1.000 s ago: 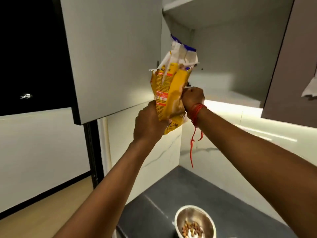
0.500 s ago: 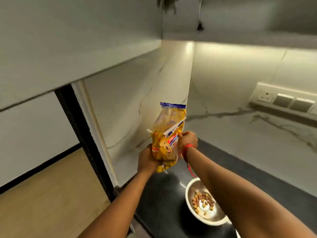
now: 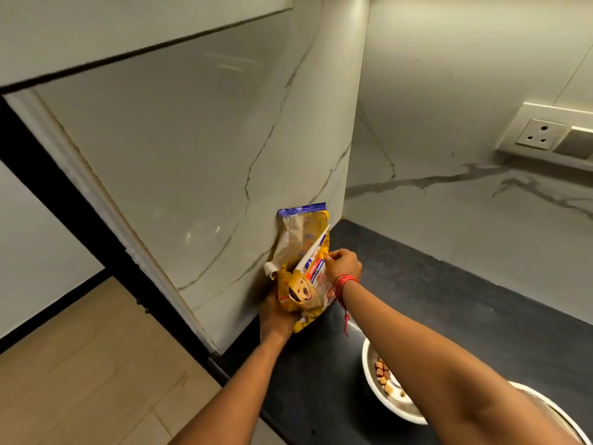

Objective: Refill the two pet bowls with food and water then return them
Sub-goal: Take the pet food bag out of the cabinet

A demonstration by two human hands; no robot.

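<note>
Fingers (image 3: 331, 260) grip food bag (image 3: 301, 293) against wall (image 3: 224, 187); forearm (image 3: 417, 348) overlaps bowl (image 3: 384, 403)

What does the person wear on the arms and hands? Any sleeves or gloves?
Both forearms are bare, no sleeves or gloves in view. The right hand has a red thread wound round its wrist, one loose end hanging. The left hand wears nothing visible.

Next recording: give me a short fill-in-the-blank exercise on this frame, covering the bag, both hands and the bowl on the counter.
1. The left hand grips the bottom of the ____ bag.
2. The right hand pinches the bag higher up; a ____ thread circles its wrist.
3. The bowl holds dry pet ____.
4. The bowl stands on a ____ countertop.

Missing words: yellow; red; food; black.
</note>
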